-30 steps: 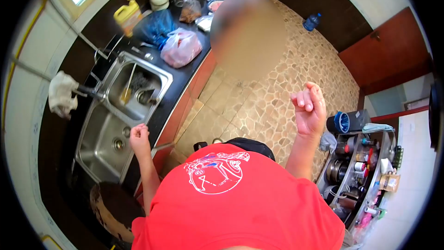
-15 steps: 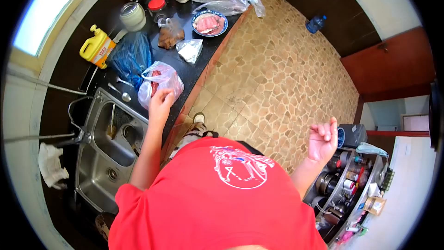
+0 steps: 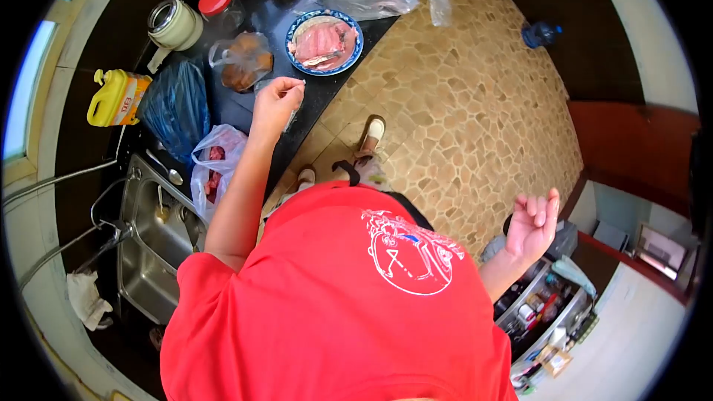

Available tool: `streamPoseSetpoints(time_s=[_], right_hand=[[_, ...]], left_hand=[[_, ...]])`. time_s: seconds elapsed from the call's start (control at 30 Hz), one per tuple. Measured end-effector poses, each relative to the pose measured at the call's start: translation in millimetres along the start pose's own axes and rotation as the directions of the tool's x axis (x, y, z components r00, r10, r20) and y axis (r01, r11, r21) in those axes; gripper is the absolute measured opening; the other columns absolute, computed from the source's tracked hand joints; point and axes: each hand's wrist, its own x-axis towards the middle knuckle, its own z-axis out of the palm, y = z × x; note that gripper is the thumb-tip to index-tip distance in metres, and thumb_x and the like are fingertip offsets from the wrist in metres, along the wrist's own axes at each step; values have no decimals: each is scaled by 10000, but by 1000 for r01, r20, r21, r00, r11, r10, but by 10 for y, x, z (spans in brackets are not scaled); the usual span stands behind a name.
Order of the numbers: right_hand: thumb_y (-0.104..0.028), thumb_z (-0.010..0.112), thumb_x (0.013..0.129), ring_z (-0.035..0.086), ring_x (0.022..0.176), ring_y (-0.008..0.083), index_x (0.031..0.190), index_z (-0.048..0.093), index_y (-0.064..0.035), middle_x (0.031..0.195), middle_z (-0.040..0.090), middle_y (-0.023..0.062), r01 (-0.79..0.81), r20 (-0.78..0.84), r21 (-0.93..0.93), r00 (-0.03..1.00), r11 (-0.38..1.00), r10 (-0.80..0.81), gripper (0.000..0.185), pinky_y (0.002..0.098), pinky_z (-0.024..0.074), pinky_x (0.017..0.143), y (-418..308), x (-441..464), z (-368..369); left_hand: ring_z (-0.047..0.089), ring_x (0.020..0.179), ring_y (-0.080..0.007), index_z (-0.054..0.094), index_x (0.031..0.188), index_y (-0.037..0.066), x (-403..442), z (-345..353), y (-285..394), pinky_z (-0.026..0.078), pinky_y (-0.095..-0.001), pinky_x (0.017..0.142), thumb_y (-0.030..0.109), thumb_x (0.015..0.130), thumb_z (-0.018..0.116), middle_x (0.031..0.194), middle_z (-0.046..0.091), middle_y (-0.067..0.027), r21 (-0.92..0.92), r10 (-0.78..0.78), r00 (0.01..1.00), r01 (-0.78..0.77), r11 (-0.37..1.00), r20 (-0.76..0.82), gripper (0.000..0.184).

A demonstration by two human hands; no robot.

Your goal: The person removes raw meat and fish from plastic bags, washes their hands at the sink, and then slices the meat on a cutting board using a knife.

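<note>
My left hand (image 3: 275, 110) is over the counter with thumb and fingers pinched together. They close on a crinkled white packet (image 3: 290, 120), mostly hidden under the hand. Just beyond the fingertips is a blue-rimmed plate (image 3: 357, 46) with pale pink raw meat (image 3: 321, 42). A clear bag of brown pieces (image 3: 246, 62) lies to the left of the hand. Beside my left forearm stands a thin plastic bag (image 3: 227, 147) with red meat inside. Over the floor at the right, my right hand (image 3: 532, 226) is raised, fingers loosely curled, with nothing visible in it.
On the counter are a blue plastic bag (image 3: 175, 110), a yellow jug (image 3: 119, 98), a red-lidded jar (image 3: 216, 1), a cream jar (image 3: 175, 24) and a spoon (image 3: 174, 176). A steel sink (image 3: 148, 284) is at the left. Crowded shelves (image 3: 546, 304) stand at the right.
My left hand has left the bag of red meat and moved along the counter onto the white packet. My body and view have shifted toward the plate. The right hand stays raised.
</note>
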Motion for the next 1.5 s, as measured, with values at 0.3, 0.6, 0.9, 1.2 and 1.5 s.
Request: streamPoseSetpoints(time_s=[0.3, 0.6, 0.9, 1.2, 1.5], right_hand=[[-160, 450, 954, 388, 588, 91, 1087, 572, -27, 553, 372, -52, -157, 210, 33, 967, 987, 147, 224, 323, 448, 779, -220, 2095, 147], [-131, 469, 942, 407, 596, 94, 1069, 570, -22, 556, 375, -47, -176, 287, 8, 943, 984, 166, 196, 314, 446, 775, -202, 2681, 438], [-155, 471, 947, 399, 612, 90, 1063, 586, -37, 571, 384, -45, -234, 146, 34, 963, 972, 227, 201, 320, 423, 772, -80, 2544, 209], [-132, 484, 935, 411, 603, 96, 1053, 550, -34, 565, 384, -41, -160, 136, -56, 977, 986, 166, 167, 319, 440, 746, 29, 2508, 529], [-142, 494, 933, 432, 610, 107, 1053, 554, -26, 569, 388, -38, -193, 84, -89, 976, 977, 200, 177, 317, 452, 758, 172, 2442, 553]], left_hand=[[597, 852, -350, 664, 862, 14, 1178, 508, -186, 479, -408, 777, 88, 766, 573, 897, 639, -162, 769, 505, 860, -274, 577, -73, 152], [538, 1050, -291, 639, 956, 112, 1466, 597, -341, 445, -422, 845, 175, 823, 496, 1146, 576, -71, 901, 347, 923, -283, 328, 164, 205], [471, 1162, -304, 569, 1139, 115, 1465, 498, -286, 422, -424, 928, 165, 790, 567, 1243, 513, -104, 847, 408, 865, -432, 310, 292, 352], [453, 1157, -342, 473, 1259, 148, 1533, 468, -309, 425, -422, 926, 116, 751, 594, 1248, 470, -147, 875, 296, 863, -463, 139, 410, 523], [504, 1016, -282, 465, 1248, 163, 1708, 521, -339, 457, -374, 822, 182, 708, 651, 1064, 531, -72, 912, 386, 845, -409, 21, 370, 571]])
